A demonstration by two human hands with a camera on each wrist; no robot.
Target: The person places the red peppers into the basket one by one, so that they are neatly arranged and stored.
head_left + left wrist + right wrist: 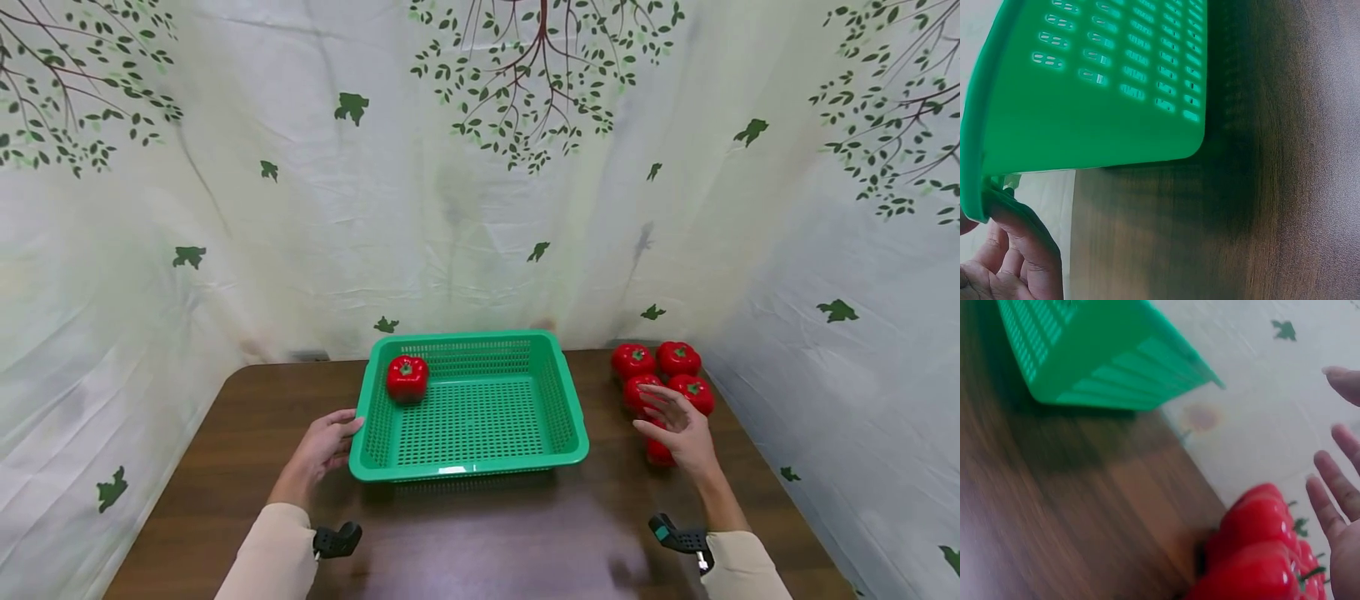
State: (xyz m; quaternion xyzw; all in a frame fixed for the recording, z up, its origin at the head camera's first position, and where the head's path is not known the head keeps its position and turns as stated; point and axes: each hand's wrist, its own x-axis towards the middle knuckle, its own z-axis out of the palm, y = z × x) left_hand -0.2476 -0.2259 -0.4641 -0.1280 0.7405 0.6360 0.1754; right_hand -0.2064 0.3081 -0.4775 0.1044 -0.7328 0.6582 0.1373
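Observation:
A green plastic basket [468, 425] with slotted walls sits mid-table, one red bell pepper [407, 379] in its back left part. At its left side, my left hand [324, 446] pinches the rim; the left wrist view has its fingers [1029, 244] curled beneath the rim's lip. Over a cluster of several red bell peppers [677, 358] on the right, my right hand [681, 429] hovers with fingers spread and nothing between them. It partly covers the nearest pepper [660, 452] in the head view. Green stems show on the peppers [1260, 550] beside that hand in the right wrist view.
The brown wooden table [480, 542] has a pale cloth [465, 250] with leaf prints hanging behind it and along both sides. The pepper cluster stands near the table's back right edge, a short way from the basket.

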